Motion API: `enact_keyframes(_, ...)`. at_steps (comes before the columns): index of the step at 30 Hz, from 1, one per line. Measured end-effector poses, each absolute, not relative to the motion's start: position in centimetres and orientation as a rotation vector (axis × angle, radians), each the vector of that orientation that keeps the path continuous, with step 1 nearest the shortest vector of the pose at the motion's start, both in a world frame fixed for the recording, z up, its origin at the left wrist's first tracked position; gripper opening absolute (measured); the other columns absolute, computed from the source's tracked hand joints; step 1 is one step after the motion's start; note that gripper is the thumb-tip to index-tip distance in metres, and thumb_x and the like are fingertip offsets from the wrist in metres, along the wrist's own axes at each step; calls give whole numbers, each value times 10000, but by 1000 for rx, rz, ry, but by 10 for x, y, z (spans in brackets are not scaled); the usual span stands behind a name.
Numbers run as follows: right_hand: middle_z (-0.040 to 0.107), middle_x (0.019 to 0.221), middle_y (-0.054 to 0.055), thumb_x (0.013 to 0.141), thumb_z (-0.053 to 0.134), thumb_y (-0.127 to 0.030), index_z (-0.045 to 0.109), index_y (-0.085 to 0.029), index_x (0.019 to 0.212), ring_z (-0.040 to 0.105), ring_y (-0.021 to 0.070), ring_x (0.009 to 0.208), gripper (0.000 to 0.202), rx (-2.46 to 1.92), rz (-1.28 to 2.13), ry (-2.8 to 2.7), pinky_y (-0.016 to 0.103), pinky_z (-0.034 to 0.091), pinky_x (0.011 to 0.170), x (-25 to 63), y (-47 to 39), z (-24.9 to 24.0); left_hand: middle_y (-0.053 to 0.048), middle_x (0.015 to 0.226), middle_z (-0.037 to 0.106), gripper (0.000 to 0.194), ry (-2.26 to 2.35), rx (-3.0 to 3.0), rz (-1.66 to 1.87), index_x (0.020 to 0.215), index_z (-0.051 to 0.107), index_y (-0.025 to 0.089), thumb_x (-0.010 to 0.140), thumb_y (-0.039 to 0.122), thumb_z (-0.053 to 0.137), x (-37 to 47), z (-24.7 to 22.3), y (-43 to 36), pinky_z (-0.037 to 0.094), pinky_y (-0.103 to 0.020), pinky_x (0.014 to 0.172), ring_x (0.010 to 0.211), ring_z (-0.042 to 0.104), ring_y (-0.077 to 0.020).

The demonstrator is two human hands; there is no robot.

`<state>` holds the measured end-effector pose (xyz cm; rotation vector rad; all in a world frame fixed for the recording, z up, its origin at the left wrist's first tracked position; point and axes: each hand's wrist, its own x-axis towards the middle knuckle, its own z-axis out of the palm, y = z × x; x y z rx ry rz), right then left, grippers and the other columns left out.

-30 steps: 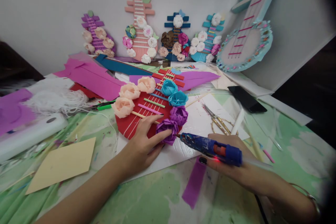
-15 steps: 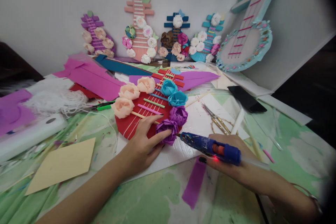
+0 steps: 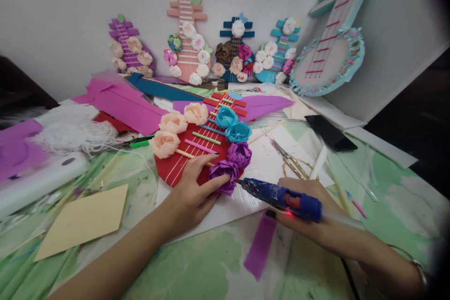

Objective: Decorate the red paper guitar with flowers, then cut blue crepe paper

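A red toy lute (image 3: pixel 172 168) with white strings and coloured crossbars lies on white card (image 3: pixel 207 222). Peach paper flowers (image 3: pixel 173 122) line its left side; blue ones (image 3: pixel 238 131) and purple ones run down the right. My left hand (image 3: pixel 191 192) rests over the lute's lower edge, its fingers pressed on the lowest purple paper flower (image 3: pixel 225 173). In my right hand (image 3: pixel 309 218) is a blue hot glue gun (image 3: pixel 281 197), with a clear glue stick (image 3: pixel 346 219) out of its back and a red light glowing. The gun's nozzle tip meets the right edge of that flower.
Gold-handled scissors (image 3: pixel 295 163) and a black phone (image 3: pixel 330 132) lie on the right. A purple paper strip (image 3: pixel 260 248) sits below the gun. At left are a cream card (image 3: pixel 84 222) and white string (image 3: pixel 75 136). Several decorated lutes (image 3: pixel 188 63) lean on the wall.
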<state>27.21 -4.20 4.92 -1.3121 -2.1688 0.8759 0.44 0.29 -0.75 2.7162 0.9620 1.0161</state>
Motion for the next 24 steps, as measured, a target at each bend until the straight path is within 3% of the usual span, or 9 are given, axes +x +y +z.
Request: enact_keyframes(24, 498, 615, -29, 886, 545, -436, 484, -183, 663, 448, 108, 559, 342, -1319, 856, -2186, 253, 301, 541, 272, -45, 50, -134, 1417, 321, 355, 948, 2721, 1014, 1188, 598, 222, 869, 73, 552, 4, -9, 3, 381, -506, 1054, 1313, 347, -298)
